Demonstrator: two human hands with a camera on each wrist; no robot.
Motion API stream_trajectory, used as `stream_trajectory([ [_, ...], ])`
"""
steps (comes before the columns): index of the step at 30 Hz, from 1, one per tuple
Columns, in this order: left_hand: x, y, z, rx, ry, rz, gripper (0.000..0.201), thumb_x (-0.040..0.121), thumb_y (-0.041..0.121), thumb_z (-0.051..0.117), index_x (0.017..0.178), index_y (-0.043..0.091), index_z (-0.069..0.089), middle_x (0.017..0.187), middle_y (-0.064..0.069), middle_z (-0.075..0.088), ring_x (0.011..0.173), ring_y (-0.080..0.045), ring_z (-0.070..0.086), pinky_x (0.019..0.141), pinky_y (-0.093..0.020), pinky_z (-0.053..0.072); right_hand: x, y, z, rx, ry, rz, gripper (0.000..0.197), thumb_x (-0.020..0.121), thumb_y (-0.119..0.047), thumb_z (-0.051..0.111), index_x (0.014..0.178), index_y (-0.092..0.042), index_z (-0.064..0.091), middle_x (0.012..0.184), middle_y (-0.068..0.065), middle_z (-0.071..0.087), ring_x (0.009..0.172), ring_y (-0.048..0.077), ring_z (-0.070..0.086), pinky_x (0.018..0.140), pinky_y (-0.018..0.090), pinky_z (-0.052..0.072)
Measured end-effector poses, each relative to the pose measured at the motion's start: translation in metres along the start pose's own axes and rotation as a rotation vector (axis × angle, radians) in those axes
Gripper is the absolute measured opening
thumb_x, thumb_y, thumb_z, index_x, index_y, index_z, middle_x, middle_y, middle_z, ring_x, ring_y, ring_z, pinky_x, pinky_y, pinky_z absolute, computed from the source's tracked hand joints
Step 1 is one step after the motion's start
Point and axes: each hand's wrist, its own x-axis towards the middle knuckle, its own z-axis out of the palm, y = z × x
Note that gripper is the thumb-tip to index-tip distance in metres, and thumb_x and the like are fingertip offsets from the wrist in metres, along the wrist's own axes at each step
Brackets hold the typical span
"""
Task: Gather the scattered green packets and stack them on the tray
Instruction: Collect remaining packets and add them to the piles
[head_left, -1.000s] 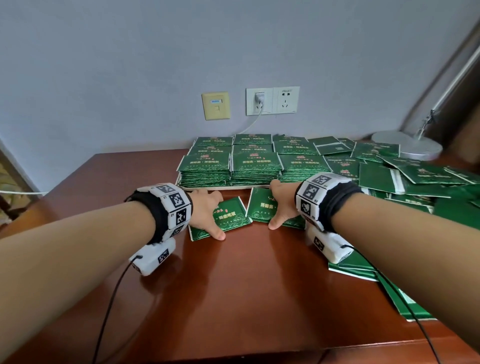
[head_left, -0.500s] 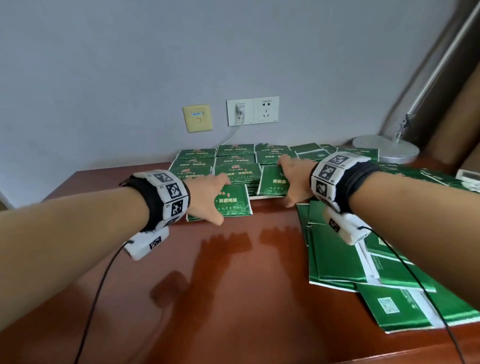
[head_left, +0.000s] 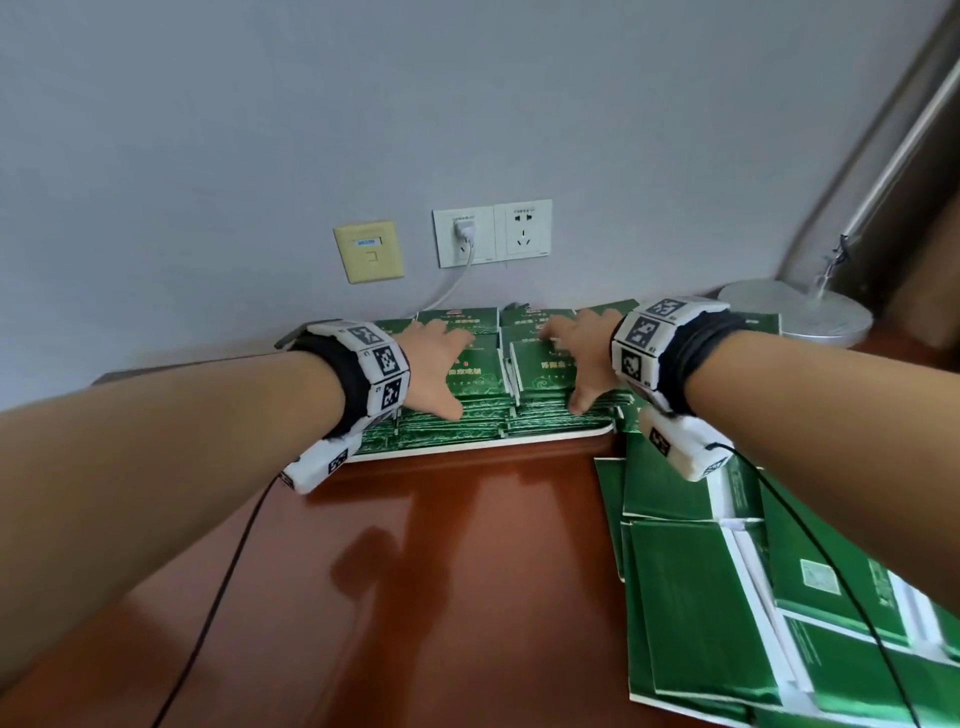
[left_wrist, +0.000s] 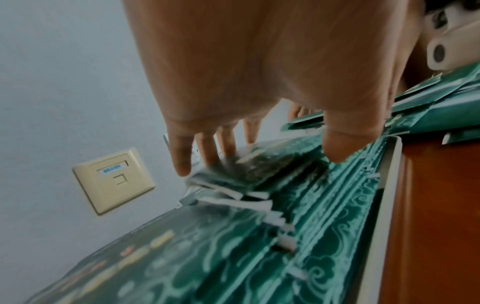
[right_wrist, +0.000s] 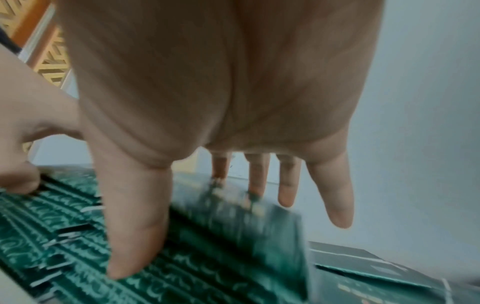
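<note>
1. Both hands are out flat over the stacks on the tray (head_left: 545, 435). The left hand (head_left: 434, 364) has its fingers spread wide, straight and pressing down on the top packet (head_left: 475, 371) of its stack, thumb on the near edge. The right hand (head_left: 582, 358) does the same on the neighbouring packet (head_left: 545, 366), thumb at the near edge. Neither one is pinching anything.
2. To do this step well, I'd say press evenly with flat fingers and square each packet against the stack below. These things look slick, so a sideways shove could fan the pile out. Lift straight up when done.
3. The wrist views are blurry, but they show the stack edges are already a bit ragged, so a quick tidy with the thumbs wouldn't hurt.
4. Counts: 1 tray, 2 hands, 2 packets under the hands. At least 3 stacks along the tray's front row; I can't count the ones behind.
5. The loose packets (head_left: 696, 613) are heaped on the table (head_left: 441, 571) at the right, overlapping, too jumbled to count. Lots left to gather.
</note>
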Motion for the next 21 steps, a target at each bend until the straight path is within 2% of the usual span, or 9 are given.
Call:
stream_trajectory([
  [2, 0.003, -0.002, 0.004, -0.003, 0.017, 0.039, 0.091, 0.078, 0.044, 0.068, 0.152, 0.027, 0.017, 0.149, -0.009, 0.027, 0.135, -0.028, 0.028, 0.107, -0.046, 0.036, 0.001, 0.001, 0.002, -0.003, -0.014, -0.046, 0.101, 0.073, -0.049, 0.076, 0.151, -0.027, 0.014, 0.146, 0.011, 0.036, 0.129, 0.031, 0.042, 0.101, 0.044, 0.039],
  [4, 0.003, -0.003, 0.007, -0.005, 0.031, 0.085, 0.083, 0.084, 0.047, 0.063, 0.152, 0.028, 0.019, 0.153, -0.008, 0.024, 0.138, -0.026, 0.026, 0.111, -0.042, 0.032, -0.001, 0.001, 0.006, -0.009, -0.006, -0.095, 0.09, 0.083, -0.052, 0.065, 0.152, -0.028, 0.012, 0.15, 0.01, 0.032, 0.131, 0.03, 0.041, 0.102, 0.043, 0.038],
  [7, 0.001, -0.002, 0.012, -0.029, -0.012, 0.115, 0.071, 0.094, 0.041, 0.055, 0.153, 0.023, 0.019, 0.157, -0.008, 0.023, 0.141, -0.023, 0.028, 0.113, -0.032, 0.025, -0.001, -0.001, 0.016, -0.009, -0.019, -0.117, 0.078, 0.091, -0.053, 0.051, 0.153, -0.028, 0.011, 0.152, 0.009, 0.032, 0.131, 0.03, 0.042, 0.104, 0.041, 0.038],
  [10, -0.002, 0.003, 0.016, -0.046, -0.01, 0.134, 0.066, 0.097, 0.033, 0.053, 0.153, 0.022, 0.02, 0.156, -0.003, 0.026, 0.14, -0.02, 0.031, 0.111, -0.029, 0.025, 0.001, -0.004, 0.023, -0.011, -0.055, -0.105, 0.072, 0.096, -0.05, 0.043, 0.153, -0.028, 0.006, 0.153, 0.01, 0.031, 0.132, 0.03, 0.041, 0.105, 0.043, 0.039],
  [12, -0.001, 0.005, 0.017, -0.05, -0.005, 0.137, 0.066, 0.097, 0.031, 0.053, 0.153, 0.024, 0.019, 0.156, 0.0, 0.027, 0.14, -0.018, 0.032, 0.111, -0.028, 0.026, 0.002, -0.004, 0.026, -0.019, -0.064, -0.084, 0.07, 0.098, -0.05, 0.039, 0.153, -0.027, 0.003, 0.154, 0.01, 0.027, 0.133, 0.031, 0.04, 0.106, 0.044, 0.038],
  [16, 0.0, 0.006, 0.017, -0.049, -0.012, 0.136, 0.066, 0.097, 0.031, 0.053, 0.153, 0.027, 0.018, 0.156, 0.002, 0.028, 0.139, -0.018, 0.033, 0.109, -0.027, 0.028, 0.001, -0.008, 0.032, 0.005, -0.092, -0.043, 0.068, 0.1, -0.045, 0.036, 0.153, -0.027, -0.003, 0.16, 0.009, 0.004, 0.142, 0.032, 0.024, 0.111, 0.045, 0.027],
  [21, 0.001, 0.008, 0.02, -0.017, -0.053, 0.136, 0.067, 0.098, 0.031, 0.051, 0.153, 0.028, 0.013, 0.158, 0.002, 0.021, 0.142, -0.019, 0.029, 0.112, -0.031, 0.026, 0.002, -0.014, 0.035, 0.001, -0.133, -0.014, 0.069, 0.101, -0.043, 0.036, 0.153, -0.026, -0.006, 0.16, 0.008, -0.001, 0.144, 0.034, 0.014, 0.113, 0.047, 0.022],
])
